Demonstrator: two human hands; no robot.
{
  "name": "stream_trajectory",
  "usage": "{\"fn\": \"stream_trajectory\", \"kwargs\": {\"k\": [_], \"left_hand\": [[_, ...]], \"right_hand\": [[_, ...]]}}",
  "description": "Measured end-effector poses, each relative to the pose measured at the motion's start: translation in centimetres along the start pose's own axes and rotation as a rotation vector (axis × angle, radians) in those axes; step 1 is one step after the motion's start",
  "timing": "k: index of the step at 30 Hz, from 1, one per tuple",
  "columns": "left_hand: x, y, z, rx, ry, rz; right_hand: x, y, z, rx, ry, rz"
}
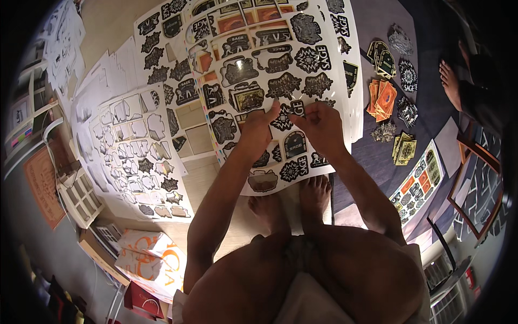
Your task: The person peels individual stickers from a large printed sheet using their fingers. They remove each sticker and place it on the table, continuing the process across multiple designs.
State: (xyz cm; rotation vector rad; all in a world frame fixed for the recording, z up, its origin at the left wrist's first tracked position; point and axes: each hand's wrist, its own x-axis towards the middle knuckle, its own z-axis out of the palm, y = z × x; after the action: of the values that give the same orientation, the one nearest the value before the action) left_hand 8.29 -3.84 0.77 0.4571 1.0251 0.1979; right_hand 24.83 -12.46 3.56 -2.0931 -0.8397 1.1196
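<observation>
A large white sheet of die-cut stickers (253, 181) is spread in front of my feet, with several cut-out gaps that show what lies beneath. Between my hands is a black-and-white starburst sticker (283, 122). My left hand (259, 132) is closed at its left edge, thumb stretched toward the top of it. From the other side my right hand (322, 127) pinches its right part, thumb and fingers bent together. Whether the sticker has fully come off the sheet cannot be made out. An arch-shaped dark sticker (294, 144) sits just below my fingers.
Sorted sticker piles lie on dark cloth at right, including orange cards (382, 100) and yellow-black ones (404, 149). A smaller sticker sheet (418, 181) is near them. Used backing sheets (129, 151) cover the left. A white-orange bag (151, 259) stands lower left. Another person's foot (449, 83) shows.
</observation>
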Motion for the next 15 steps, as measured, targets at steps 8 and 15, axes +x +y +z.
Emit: {"fn": "stream_trajectory", "kwargs": {"k": [8, 15], "left_hand": [[0.6, -0.2, -0.2, -0.189, -0.083, 0.084], [0.4, -0.2, 0.4, -0.320, -0.131, 0.109]], "right_hand": [[1.0, -0.7, -0.3, -0.226, -0.105, -0.095], [0.7, -0.2, -0.4, 0.017, -0.167, -0.101]]}}
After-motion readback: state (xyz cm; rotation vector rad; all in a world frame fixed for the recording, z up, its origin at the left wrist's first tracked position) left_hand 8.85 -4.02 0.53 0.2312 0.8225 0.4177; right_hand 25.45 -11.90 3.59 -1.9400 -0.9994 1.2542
